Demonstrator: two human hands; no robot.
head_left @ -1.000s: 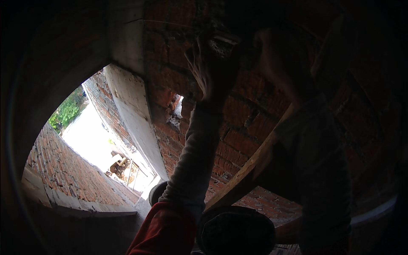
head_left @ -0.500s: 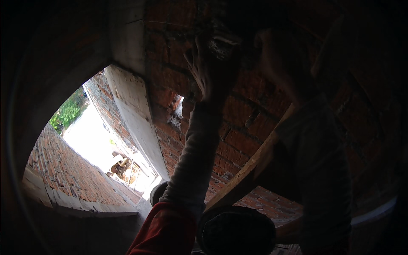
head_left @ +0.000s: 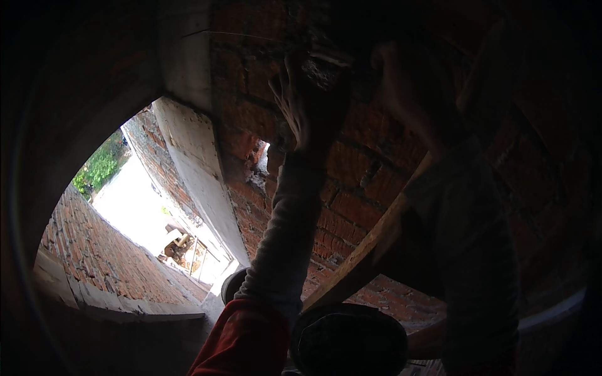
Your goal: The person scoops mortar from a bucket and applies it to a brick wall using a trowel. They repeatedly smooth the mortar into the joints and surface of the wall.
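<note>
Showing between both hands, nearer the left: a rough grey patch.

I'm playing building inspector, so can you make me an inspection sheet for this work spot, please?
Surface: rough brick wall with a small bright hole.
Job's things: a rough grey patch with a pale edge, beside the left hand; too dark to name.
Clutter: a dark rounded thing at the lower edge; jumbled materials outside.
Hands: left raised, fingers partly spread; right hand raised, looks curled; any grip is too dark to tell.
Cables: one thin strand up high; wire or string, can't tell.
Surroundings: slanting wooden beam; bright opening; greenery.
</note>
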